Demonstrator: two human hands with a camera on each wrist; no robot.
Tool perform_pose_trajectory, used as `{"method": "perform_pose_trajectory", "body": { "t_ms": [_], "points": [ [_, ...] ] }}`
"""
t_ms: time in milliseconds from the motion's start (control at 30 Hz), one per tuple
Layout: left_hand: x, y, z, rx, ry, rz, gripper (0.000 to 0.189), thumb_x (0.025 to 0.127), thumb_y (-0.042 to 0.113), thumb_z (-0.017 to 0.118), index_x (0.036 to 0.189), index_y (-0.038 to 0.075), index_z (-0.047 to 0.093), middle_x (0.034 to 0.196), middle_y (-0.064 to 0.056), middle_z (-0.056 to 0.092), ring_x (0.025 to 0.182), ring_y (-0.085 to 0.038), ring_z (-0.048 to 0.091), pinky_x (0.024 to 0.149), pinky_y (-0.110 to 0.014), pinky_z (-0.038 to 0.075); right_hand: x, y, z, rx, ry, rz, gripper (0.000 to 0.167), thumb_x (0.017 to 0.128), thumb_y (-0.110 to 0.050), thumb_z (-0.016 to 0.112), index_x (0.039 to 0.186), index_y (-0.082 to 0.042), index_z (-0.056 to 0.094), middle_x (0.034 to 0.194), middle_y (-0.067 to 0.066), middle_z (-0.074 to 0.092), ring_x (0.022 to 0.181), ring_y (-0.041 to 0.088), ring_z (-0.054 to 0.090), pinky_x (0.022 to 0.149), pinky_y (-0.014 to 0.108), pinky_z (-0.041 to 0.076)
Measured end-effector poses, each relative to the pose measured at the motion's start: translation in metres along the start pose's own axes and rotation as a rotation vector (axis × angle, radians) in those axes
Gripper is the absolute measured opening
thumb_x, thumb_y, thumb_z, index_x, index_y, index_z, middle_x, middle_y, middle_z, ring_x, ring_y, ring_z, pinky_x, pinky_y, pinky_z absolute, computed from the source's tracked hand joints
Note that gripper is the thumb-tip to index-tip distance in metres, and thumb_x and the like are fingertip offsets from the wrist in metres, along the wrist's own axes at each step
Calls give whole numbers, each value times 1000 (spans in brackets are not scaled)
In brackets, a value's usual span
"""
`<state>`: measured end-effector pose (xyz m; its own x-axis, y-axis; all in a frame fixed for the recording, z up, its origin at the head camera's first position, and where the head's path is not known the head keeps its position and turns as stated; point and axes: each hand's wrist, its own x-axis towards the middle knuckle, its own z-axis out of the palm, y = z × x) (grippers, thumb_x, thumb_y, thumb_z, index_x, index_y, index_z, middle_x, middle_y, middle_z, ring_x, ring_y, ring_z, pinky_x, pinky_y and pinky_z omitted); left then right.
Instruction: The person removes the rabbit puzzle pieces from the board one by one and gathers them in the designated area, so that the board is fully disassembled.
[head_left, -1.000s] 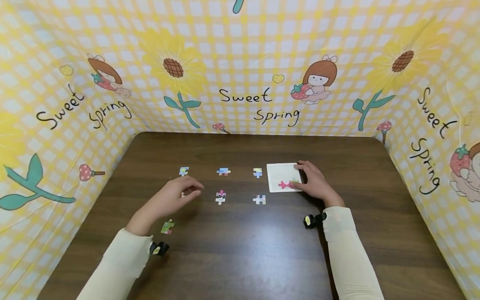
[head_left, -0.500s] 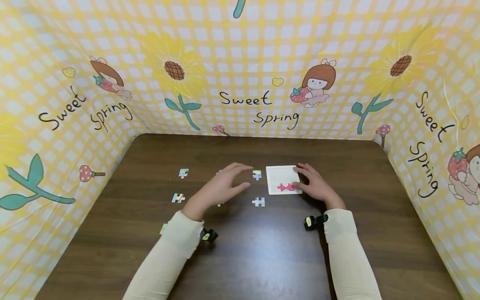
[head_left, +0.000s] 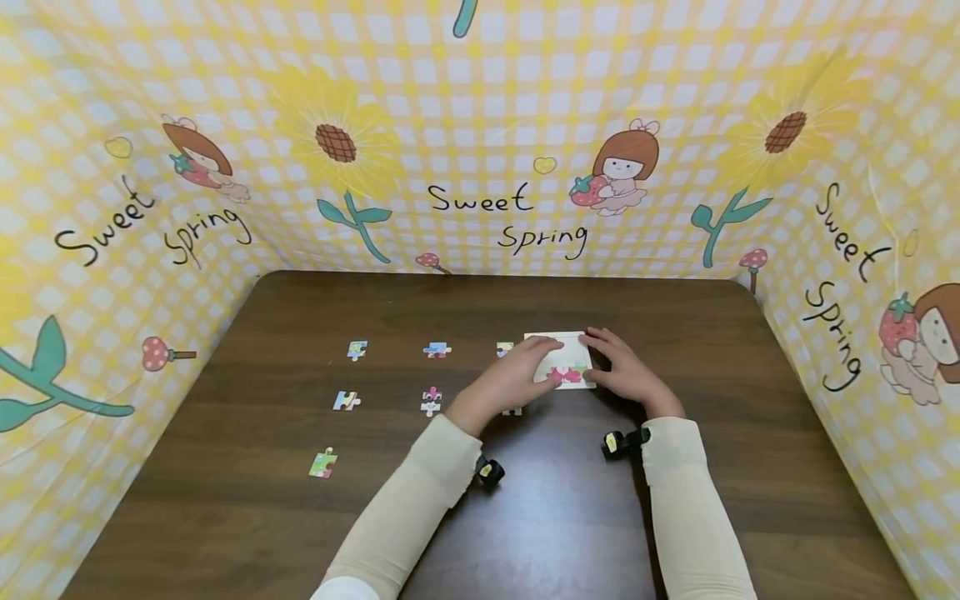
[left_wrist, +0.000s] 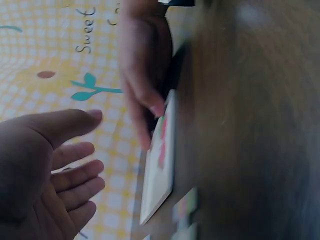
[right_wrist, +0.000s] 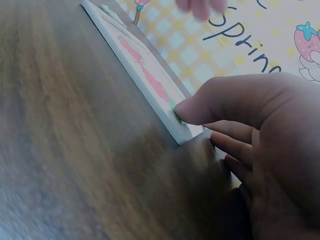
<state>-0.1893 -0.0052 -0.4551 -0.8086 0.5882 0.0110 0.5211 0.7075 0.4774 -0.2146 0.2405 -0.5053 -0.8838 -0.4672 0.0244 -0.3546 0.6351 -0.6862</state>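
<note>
A white square puzzle tray (head_left: 567,343) lies at the back right of the table, with joined pink pieces (right_wrist: 145,67) and a bit of green along its near side. My right hand (head_left: 630,373) grips the tray's right edge, its thumb (right_wrist: 192,110) on the green part at the corner and the fingers along the side. My left hand (head_left: 510,373) hovers over the tray's left part, partly hiding it. In the left wrist view that hand (left_wrist: 50,170) is apart from the tray, fingers loosely bent and holding nothing.
Left of the tray lie loose jigsaw pieces: a blue one (head_left: 437,350), a pink and white one (head_left: 431,402), two at the left (head_left: 357,350), and a green one (head_left: 323,463) nearer the front. My left hand partly covers two more. A checked cloth (head_left: 480,125) walls the table.
My left hand has moved right, from above the left pieces to over the tray, uncovering pieces behind it. My right hand has stayed at the tray.
</note>
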Motion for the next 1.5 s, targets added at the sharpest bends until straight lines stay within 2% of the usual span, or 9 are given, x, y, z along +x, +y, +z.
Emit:
{"method": "perform_pose_trajectory", "body": {
  "t_ms": [167,333,500,633,800,1133,1500],
  "points": [
    [12,5,13,108,-21,-36,59,94,32,63,145,9,45,147,-10,43,135,-24,41,110,-35,33,1,1,0,-7,12,-10,61,91,-11,65,146,0,40,156,20,25,145,42,9,109,64,17],
    [19,8,22,149,-31,-81,58,93,33,65,142,8,48,144,-8,48,132,-21,45,108,-33,35,1,1,-1,1,21,-20,62,90,-11,66,146,-1,41,155,20,26,145,42,9,109,64,17],
    [20,4,28,143,-9,-105,54,92,31,67,139,8,53,139,-7,53,128,-19,49,105,-32,38,1,3,1,-1,3,-10,62,91,-12,66,147,-4,41,156,18,25,145,40,8,110,63,17],
    [19,0,31,155,-7,-91,51,92,30,67,137,8,55,139,-7,53,127,-20,50,105,-32,39,1,3,1,9,6,-4,62,91,-12,66,147,-5,41,156,17,24,145,39,8,109,63,17],
    [18,-4,29,157,-6,-82,46,92,26,68,133,8,59,140,-7,53,128,-20,49,105,-32,39,4,4,2,-2,0,-18,62,92,-14,65,148,-4,39,157,16,23,146,39,8,109,63,18],
    [20,-8,31,115,-20,-73,41,93,24,68,130,8,61,141,-7,52,128,-20,50,105,-32,39,3,6,2,2,-6,4,62,91,-12,65,148,-5,39,157,16,23,146,38,7,110,63,17],
    [19,-7,30,81,-13,-58,32,92,22,69,121,8,66,140,-8,53,127,-21,50,106,-31,37,2,5,2,2,-2,9,63,91,-11,65,148,-6,39,157,16,23,146,38,6,109,63,18]
  ]
}}
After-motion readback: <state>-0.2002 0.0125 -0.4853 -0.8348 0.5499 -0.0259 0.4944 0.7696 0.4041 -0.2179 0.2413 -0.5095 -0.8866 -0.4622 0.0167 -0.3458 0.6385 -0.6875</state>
